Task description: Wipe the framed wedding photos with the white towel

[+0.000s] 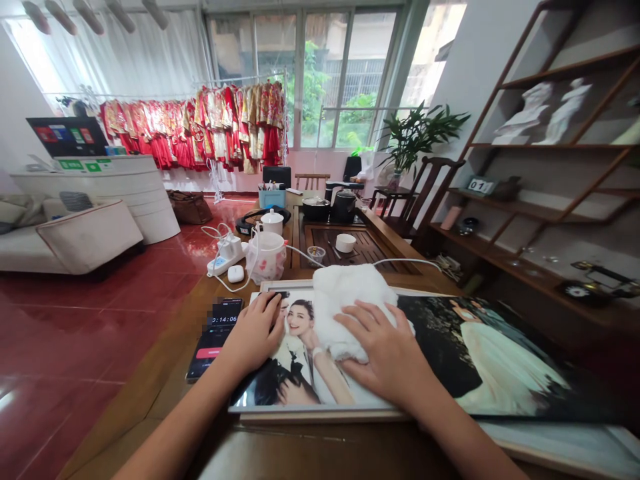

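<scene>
My right hand (383,347) lies spread on a folded white cloth (345,300), pressing it against the glossy surface of a wedding photo panel (295,373). Flat on the panel's left edge rests my left hand (257,331), its fingers stretched out and holding nothing. A second, darker photo panel (510,360) with a pale gown extends to the right. Under the panels the pale edge of a frame (565,447) shows. Just left of my left hand, a phone (215,340) with a running timer lies on the wooden table (280,447).
Behind the panels stand a bagged white container (267,257), a lidded white cup (273,221), a power strip (225,259) and a white earbud case (235,274). A tea tray (370,257) holds a small white bowl (346,243). A white cable (407,261) crosses behind the cloth.
</scene>
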`<state>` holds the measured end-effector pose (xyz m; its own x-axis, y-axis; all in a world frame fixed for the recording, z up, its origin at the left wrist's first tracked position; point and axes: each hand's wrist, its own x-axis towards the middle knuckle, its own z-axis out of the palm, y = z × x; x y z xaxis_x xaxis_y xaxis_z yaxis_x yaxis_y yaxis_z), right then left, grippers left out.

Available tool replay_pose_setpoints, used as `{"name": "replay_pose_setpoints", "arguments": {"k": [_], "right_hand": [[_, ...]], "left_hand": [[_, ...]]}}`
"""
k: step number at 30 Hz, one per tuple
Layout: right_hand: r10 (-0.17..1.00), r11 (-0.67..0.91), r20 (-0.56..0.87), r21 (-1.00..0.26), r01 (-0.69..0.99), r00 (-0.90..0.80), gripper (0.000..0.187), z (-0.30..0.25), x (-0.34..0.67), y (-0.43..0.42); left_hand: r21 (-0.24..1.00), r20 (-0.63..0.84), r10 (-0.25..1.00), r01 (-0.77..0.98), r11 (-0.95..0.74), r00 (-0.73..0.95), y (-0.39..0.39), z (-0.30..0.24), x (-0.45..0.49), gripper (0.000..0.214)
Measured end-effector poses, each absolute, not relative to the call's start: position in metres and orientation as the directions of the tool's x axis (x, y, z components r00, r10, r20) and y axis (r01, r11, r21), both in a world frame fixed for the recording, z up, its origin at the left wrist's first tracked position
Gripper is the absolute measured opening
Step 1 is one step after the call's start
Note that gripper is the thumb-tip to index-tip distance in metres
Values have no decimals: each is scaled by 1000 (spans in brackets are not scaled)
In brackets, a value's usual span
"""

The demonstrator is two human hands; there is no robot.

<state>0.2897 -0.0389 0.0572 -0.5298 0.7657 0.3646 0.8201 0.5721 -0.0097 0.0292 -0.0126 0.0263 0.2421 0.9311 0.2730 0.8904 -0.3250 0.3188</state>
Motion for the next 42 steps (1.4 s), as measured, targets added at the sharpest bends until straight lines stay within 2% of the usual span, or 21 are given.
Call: {"name": "replay_pose_setpoints", "arguments": {"k": [5,9,12,20,25,32,35,39,42], "right_hand": [[733,636,331,-23,771,-595,51,56,287,-42],[610,779,279,-43,625,-741,57,59,282,-50],[557,824,261,-51,565,-788,59,61,281,-53],[738,617,352,-7,787,-575,49,57,288,-43],[712,655,329,5,755,-620,51,57,287,-45],[561,821,257,-47,569,-787,58,62,285,-52],[616,775,278,-48,630,-737,55,62,285,-50],[731,640,323,-17,768,-601,49,59,287,-45],[754,591,347,11,807,-557,47,57,288,-42]], "left_hand": [[312,275,929,891,-329,246,-13,27,30,45],[318,277,926,885,-340,256,-13,28,29,42],[311,265,924,882,-354,277,-13,28,28,41],[319,272,933,892,-319,236,-12,25,29,44],[311,277,928,891,-330,247,-12,25,29,44],[297,277,920,887,-355,275,-12,28,29,39],[293,278,924,893,-343,263,-12,28,29,41],[304,269,932,896,-323,245,-12,27,29,45],[303,269,931,897,-323,244,-12,26,29,45]]}}
